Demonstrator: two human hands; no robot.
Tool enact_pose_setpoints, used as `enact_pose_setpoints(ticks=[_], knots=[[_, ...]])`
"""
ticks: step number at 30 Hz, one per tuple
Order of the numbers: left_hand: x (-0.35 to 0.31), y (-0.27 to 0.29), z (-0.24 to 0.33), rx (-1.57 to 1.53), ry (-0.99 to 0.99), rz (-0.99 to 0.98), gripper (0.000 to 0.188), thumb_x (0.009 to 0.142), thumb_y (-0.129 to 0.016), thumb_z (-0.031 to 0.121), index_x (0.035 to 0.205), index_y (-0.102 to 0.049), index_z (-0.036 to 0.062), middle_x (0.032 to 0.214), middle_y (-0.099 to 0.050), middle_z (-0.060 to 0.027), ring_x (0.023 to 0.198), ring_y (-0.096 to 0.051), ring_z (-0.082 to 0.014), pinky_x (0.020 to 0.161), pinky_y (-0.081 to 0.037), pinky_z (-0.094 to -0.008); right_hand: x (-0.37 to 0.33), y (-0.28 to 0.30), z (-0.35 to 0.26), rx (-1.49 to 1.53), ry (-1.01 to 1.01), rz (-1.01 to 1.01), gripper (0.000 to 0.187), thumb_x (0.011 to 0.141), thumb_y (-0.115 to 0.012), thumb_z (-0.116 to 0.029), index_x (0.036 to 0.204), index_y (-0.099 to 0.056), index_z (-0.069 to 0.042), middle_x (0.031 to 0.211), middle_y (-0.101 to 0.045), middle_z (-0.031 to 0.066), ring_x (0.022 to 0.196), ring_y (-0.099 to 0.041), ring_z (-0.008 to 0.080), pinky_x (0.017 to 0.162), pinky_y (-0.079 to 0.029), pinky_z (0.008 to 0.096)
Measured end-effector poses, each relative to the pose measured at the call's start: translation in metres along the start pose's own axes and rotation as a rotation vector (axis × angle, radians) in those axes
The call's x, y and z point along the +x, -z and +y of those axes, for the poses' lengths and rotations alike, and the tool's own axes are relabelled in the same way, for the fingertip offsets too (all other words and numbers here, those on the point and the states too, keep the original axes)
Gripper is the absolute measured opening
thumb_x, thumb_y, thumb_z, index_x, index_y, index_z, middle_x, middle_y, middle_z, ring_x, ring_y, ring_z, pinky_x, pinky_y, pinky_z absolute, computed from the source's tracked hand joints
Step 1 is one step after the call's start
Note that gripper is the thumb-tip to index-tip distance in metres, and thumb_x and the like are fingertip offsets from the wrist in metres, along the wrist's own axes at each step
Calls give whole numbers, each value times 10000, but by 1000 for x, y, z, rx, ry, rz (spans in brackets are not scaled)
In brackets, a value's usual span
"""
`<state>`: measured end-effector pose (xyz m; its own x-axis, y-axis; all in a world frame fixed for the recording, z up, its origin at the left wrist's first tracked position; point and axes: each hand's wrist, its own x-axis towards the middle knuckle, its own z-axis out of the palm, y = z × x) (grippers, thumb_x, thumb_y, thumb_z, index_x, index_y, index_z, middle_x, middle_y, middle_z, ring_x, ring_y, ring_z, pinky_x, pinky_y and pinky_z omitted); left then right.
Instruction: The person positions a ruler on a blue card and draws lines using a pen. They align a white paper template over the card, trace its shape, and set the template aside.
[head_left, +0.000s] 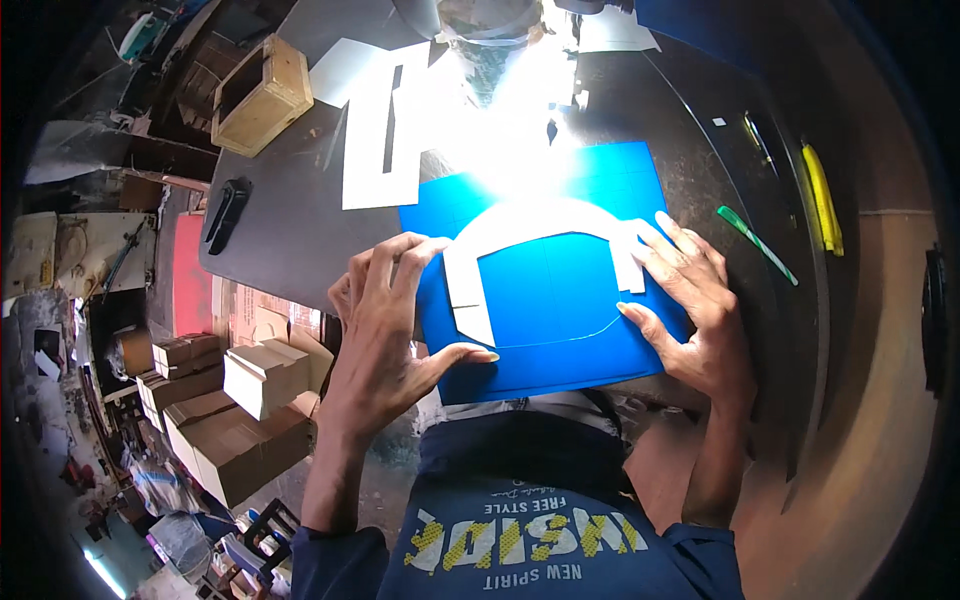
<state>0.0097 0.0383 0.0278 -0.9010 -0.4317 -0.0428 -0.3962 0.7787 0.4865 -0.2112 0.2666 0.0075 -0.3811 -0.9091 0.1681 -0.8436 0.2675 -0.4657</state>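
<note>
Seen from the head: left hand (385,330) spread flat, fingertips pinning the left leg of a white arch-shaped template (545,235); right hand (695,310) spread, pressing its right leg. Beneath both palms, a blue sheet (550,330) on a dark table (290,220). Right of that hand, a green pen (757,243).

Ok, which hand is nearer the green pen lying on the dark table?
Right. The right hand presses the white arch template's right end, just left of the green pen. The left hand sits across the blue sheet, farther away.
</note>
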Motion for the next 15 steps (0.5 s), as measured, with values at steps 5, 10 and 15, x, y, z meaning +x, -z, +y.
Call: enact_pose_setpoints(ticks=[5,10,15], knots=[[1,0,-2,120,-70,-28,946,640,-905,537,1384,-529,90,1467,-464,-120,1342,-400,-345,1122,-271,-534,1,0,-1,27,-25,4,466,887,-753,-219,1317,-670,-61,1404,-619,163,1417,-480,345,1211,-271,547],[1,3,-3,107,-78,-56,921,656,-895,542,1374,-544,84,1478,-482,-119,1358,-401,-327,1123,-262,-536,2,1,-1,7,-21,6,470,891,-752,-235,1321,-669,-62,1409,-617,160,1414,-482,347,1212,-267,552],[0,0,-5,104,-60,-56,916,667,-889,540,1382,-544,84,1468,-495,-122,1365,-408,-320,1129,-256,-533,1,-1,1,-7,-14,-3,476,888,-755,-237,1321,-670,-61,1404,-618,170,1409,-486,351,1210,-272,553]])
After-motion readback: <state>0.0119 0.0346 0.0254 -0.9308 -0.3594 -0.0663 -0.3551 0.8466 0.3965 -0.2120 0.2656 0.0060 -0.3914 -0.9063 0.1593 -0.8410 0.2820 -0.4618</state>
